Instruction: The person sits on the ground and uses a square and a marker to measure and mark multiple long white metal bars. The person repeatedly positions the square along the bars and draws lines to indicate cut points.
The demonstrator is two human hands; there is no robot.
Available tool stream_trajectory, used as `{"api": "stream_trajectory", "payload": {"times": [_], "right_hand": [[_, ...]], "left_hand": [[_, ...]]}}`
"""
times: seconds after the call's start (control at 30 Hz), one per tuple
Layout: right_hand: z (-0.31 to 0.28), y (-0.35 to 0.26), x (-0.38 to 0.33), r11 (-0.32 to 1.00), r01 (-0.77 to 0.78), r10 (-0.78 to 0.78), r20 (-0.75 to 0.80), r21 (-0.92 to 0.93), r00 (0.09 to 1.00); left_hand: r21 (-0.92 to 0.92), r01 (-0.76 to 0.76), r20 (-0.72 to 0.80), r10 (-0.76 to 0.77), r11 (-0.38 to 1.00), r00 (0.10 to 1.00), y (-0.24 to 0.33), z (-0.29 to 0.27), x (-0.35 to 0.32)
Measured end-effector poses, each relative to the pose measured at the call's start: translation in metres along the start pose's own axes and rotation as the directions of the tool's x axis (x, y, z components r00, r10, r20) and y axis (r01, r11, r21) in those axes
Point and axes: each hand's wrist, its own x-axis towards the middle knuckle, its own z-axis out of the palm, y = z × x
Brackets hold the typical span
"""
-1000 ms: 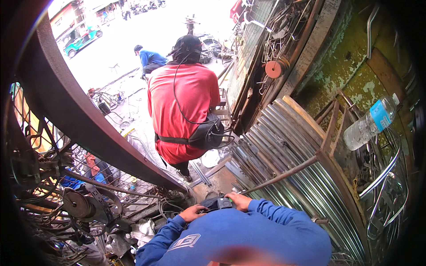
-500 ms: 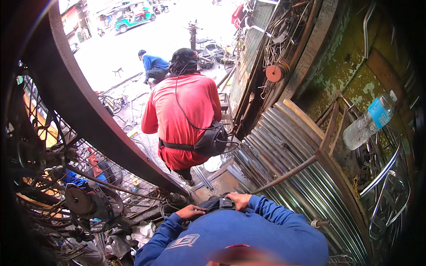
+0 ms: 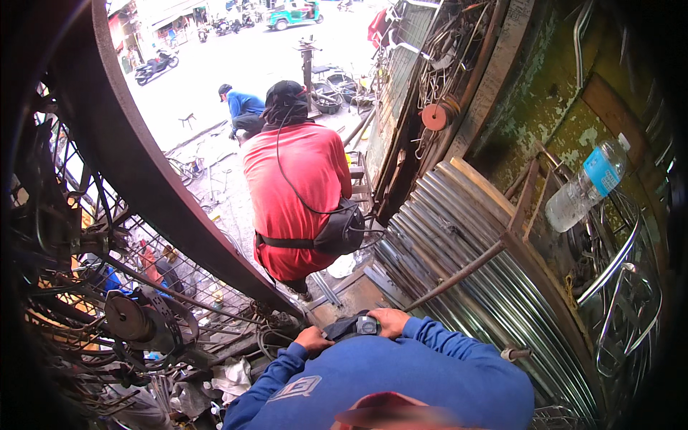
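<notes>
Farther right than a second ago, a green three-wheeler (image 3: 294, 14) rolls along the street; the left hand (image 3: 312, 340) and right hand (image 3: 390, 322) pinch a black belt (image 3: 342, 328) between them. It sits at the waist, against a blue shirt (image 3: 408, 365); some fingertips are hidden.

The wearer's shirt (image 3: 423, 373) is blue, the handled belt (image 3: 342, 328) seemingly black, the co-worker's shirt (image 3: 292, 183) red.

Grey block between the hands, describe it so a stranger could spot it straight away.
Find the blue shirt filling the bottom middle of the picture. At its upper edge, the left hand and right hand hold dark material at the waist. The small grey block is on that dark material, right beside the right hand; its paler colour and boxy shape set it apart.
</notes>
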Motion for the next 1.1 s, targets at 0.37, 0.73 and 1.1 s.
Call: {"api": "stream_trajectory", "payload": {"times": [0.37,0.73,1.1], "right_hand": [[0.001,0.002,0.017,0.999,-0.005,0.013,0.188,-0.042,0.982],[0.014,-0.002,0.041,0.994,0.06,-0.041,0.196,-0.093,0.98],[0.014,-0.023,0.041,0.978,0.101,-0.06,0.216,-0.182,0.974]], "left_hand": [[0.086,-0.109,0.143,0.096,0.99,0.985,-0.025,0.008,0.05],[0.409,-0.265,-0.235,0.382,0.873,0.894,0.005,0.005,0.031],[0.319,-0.289,-0.449,0.413,0.903,0.793,0.018,0.008,0.024]]}}
